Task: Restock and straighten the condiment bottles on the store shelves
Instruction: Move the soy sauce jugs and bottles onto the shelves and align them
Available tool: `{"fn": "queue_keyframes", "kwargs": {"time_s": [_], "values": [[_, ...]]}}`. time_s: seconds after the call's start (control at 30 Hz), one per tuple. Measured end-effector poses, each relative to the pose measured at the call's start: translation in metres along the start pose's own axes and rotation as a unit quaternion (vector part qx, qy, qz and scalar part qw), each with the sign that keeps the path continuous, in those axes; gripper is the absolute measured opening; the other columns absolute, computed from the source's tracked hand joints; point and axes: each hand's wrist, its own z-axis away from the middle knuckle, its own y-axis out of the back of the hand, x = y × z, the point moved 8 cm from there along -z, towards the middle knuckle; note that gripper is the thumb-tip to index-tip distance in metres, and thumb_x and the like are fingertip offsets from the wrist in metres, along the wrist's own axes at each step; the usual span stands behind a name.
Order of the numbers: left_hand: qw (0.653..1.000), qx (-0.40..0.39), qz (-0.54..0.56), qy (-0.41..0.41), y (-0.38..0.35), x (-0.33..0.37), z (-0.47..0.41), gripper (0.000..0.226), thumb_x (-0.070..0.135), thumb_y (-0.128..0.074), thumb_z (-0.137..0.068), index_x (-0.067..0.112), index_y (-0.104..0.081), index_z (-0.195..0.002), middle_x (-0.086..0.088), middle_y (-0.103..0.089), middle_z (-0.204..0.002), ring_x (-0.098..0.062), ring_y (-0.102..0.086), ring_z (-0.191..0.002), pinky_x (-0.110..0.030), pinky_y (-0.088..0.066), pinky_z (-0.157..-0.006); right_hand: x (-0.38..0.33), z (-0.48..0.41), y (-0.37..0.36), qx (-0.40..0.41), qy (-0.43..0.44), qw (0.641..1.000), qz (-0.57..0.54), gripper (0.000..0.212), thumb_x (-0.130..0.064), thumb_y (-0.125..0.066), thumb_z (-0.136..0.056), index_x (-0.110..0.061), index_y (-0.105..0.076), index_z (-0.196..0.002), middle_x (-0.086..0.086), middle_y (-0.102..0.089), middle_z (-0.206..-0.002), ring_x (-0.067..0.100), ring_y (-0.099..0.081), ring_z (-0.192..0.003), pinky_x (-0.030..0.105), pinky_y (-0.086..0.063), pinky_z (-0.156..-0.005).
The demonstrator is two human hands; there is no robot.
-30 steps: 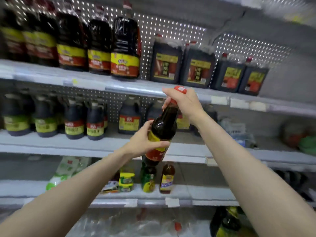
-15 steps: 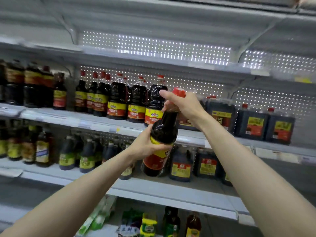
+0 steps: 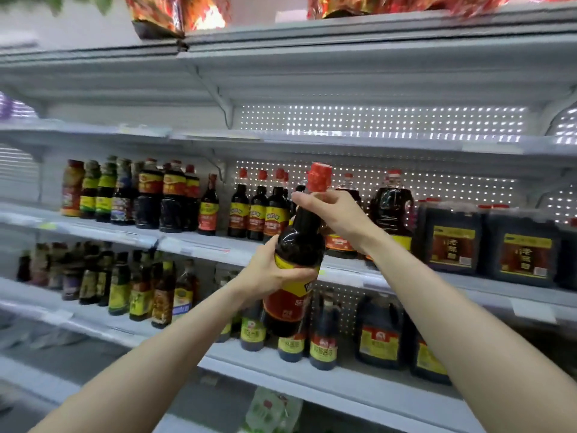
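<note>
I hold a dark sauce bottle in both hands, in the air in front of the store shelves. It tilts slightly, its red cap uppermost and leaning to the right. My left hand is wrapped around its body, fingers curled over the top of the yellow and red label. My right hand grips the neck just below the cap.

Directly behind my hands runs a grey shelf. Just left of my grip on it stands a row of small dark bottles with red caps. Behind my right hand is a large round bottle, partly hidden. Further right of my grip sit square dark jugs with yellow and red labels. Well to the left stand mixed bottles, somewhat blurred.

Below my grip, on the next shelf down, small bottles with yellow labels stand just under the held bottle, with a handled jug to their right.

High above my grip, red and orange packets sit on the top shelf.
</note>
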Motion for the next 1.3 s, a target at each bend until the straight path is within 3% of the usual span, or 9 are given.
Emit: {"fn": "queue_keyframes", "kwargs": {"time_s": [0.1,0.23,0.33,0.47,0.63,0.77,0.93,1.13,1.3], "values": [[1.000,0.000,-0.019,0.002,0.073,-0.025,0.005,0.058,0.021,-0.083,-0.073,0.022,-0.052,-0.121,0.005,-0.069,-0.109,-0.004,-0.066,-0.097,-0.018,-0.051,-0.078,-0.015,-0.033,-0.068,0.006,0.010,1.000,-0.011,0.047,-0.053,-0.067,-0.082,-0.005,-0.069,-0.086,0.009,-0.070,-0.086,0.021,-0.066,-0.081,0.036,-0.051,-0.080],[0.999,-0.002,-0.034,0.011,0.166,-0.056,0.005,0.054,0.017,-0.082,-0.074,0.023,-0.051,-0.118,0.009,-0.067,-0.103,0.004,-0.065,-0.087,-0.012,-0.049,-0.067,-0.033,-0.077,-0.149,0.019,0.012,0.999,-0.030,0.041,-0.048,-0.067,-0.085,-0.007,-0.066,-0.079,-0.007,-0.064,-0.069,0.001,-0.060,-0.062,0.025,-0.047,-0.069],[0.998,-0.001,-0.054,0.009,0.232,-0.077,-0.002,0.060,0.020,-0.084,-0.072,0.022,-0.050,-0.122,0.005,-0.067,-0.108,-0.004,-0.065,-0.097,-0.018,-0.050,-0.078,-0.043,-0.108,-0.202,0.027,0.008,0.999,-0.037,0.034,-0.046,-0.065,-0.086,-0.016,-0.063,-0.071,-0.014,-0.061,-0.061,-0.007,-0.055,-0.053,0.022,-0.040,-0.064],[0.998,-0.006,-0.068,0.002,0.296,-0.101,-0.014,0.061,0.023,-0.085,-0.071,0.022,-0.052,-0.121,0.002,-0.067,-0.111,-0.010,-0.064,-0.103,-0.034,-0.051,-0.092,-0.055,-0.146,-0.252,0.035,0.003,0.999,-0.025,0.033,-0.048,-0.064,-0.086,-0.018,-0.063,-0.072,-0.010,-0.064,-0.069,-0.001,-0.058,-0.062,0.024,-0.041,-0.067],[0.998,0.005,-0.054,-0.019,0.351,-0.120,-0.037,0.068,0.032,-0.087,-0.064,0.024,-0.052,-0.122,0.004,-0.067,-0.112,-0.010,-0.064,-0.104,-0.037,-0.052,-0.093,-0.066,-0.186,-0.294,0.030,0.014,0.999,-0.004,0.034,-0.048,-0.064,-0.086,-0.014,-0.068,-0.089,-0.005,-0.070,-0.086,0.006,-0.064,-0.081,0.025,-0.045,-0.073],[0.998,0.005,-0.041,-0.037,0.369,-0.123,-0.054,0.066,0.030,-0.087,-0.066,0.025,-0.052,-0.121,0.006,-0.067,-0.110,-0.007,-0.065,-0.100,-0.031,-0.052,-0.089,-0.064,-0.209,-0.304,0.047,0.016,0.999,0.015,0.034,-0.050,-0.066,-0.084,-0.019,-0.069,-0.097,-0.005,-0.070,-0.097,0.008,-0.065,-0.093,0.031,-0.053,-0.083],[0.999,-0.010,-0.016,-0.050,0.371,-0.128,-0.078,0.062,0.028,-0.086,-0.069,0.025,-0.052,-0.121,0.008,-0.067,-0.109,-0.004,-0.065,-0.098,-0.020,-0.049,-0.080,-0.052,-0.225,-0.302,0.058,0.010,0.998,0.017,0.028,-0.046,-0.067,-0.085,-0.021,-0.069,-0.096,-0.003,-0.072,-0.097,0.013,-0.068,-0.094,0.039,-0.057,-0.085],[0.998,-0.042,0.016,-0.051,0.349,-0.137,-0.119,0.067,0.031,-0.086,-0.067,0.028,-0.050,-0.124,0.008,-0.065,-0.115,-0.009,-0.062,-0.108,-0.037,-0.049,-0.097,-0.040,-0.242,-0.278,0.081,0.013,0.995,0.050,0.028,-0.045,-0.065,-0.086,-0.021,-0.070,-0.098,-0.005,-0.071,-0.095,0.009,-0.067,-0.091,0.031,-0.055,-0.083],[0.996,-0.048,0.030,-0.070,0.325,-0.138,-0.164,0.063,0.031,-0.086,-0.067,0.028,-0.053,-0.121,0.007,-0.066,-0.113,-0.010,-0.062,-0.107,-0.041,-0.048,-0.099,-0.021,-0.265,-0.248,0.099,0.022,0.992,0.076,0.016,-0.043,-0.065,-0.088,-0.027,-0.067,-0.092,-0.008,-0.070,-0.094,0.002,-0.065,-0.087,0.021,-0.050,-0.072]]}}
